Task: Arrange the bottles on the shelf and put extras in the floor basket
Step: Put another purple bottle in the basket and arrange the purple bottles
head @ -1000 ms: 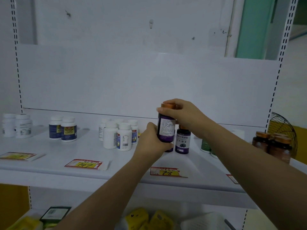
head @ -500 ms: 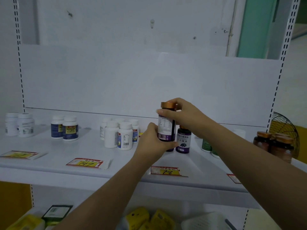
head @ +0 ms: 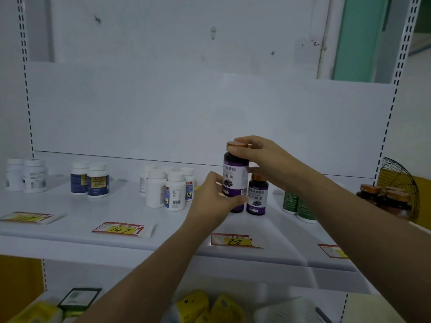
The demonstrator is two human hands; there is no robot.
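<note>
Berries now face you on the purple bottle, barcode turned away, with your left hand gripping its base and your right hand its cap.

A single camera worn on the head stands close before the shelf, facing forward and a little downward. The shelf board crosses the middle of the view, its back panel fills the upper half, and the person's arms reach in from the bottom edge, above yellow packs.
</note>
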